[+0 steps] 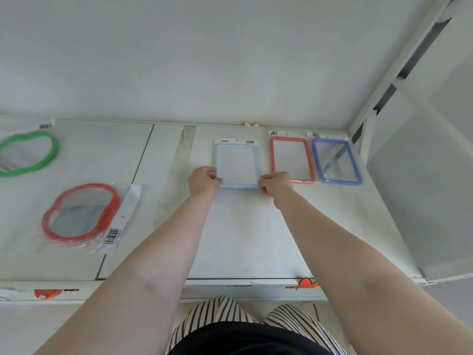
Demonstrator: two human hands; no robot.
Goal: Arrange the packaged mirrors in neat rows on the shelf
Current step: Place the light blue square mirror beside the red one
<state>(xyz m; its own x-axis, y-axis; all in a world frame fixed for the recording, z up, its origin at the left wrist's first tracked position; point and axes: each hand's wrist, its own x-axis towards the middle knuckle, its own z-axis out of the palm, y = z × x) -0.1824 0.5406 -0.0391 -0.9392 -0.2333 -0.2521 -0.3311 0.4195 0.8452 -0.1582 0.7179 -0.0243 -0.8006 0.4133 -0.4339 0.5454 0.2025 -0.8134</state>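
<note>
Gripped the pale-blue mirror [238, 162] at both near corners, left hand [203, 181] and right hand [276, 184], fingers pinching. Probably squared against the red mirror [291, 160] for an even row.

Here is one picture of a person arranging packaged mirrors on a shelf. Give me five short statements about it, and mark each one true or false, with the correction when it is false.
1. Both hands hold the light blue rectangular mirror at its near corners. True: the left hand and the right hand pinch it there.
2. The red rectangular mirror lies between the light blue one and the dark blue rectangular mirror. True.
3. The green mirror is rectangular. False: its frame is wavy and rounded.
4. The red oval mirror stands in the back row beside the rectangles. False: it lies apart, nearer the shelf's front, on the left.
5. The dark blue mirror is the rightmost one. True.
</note>
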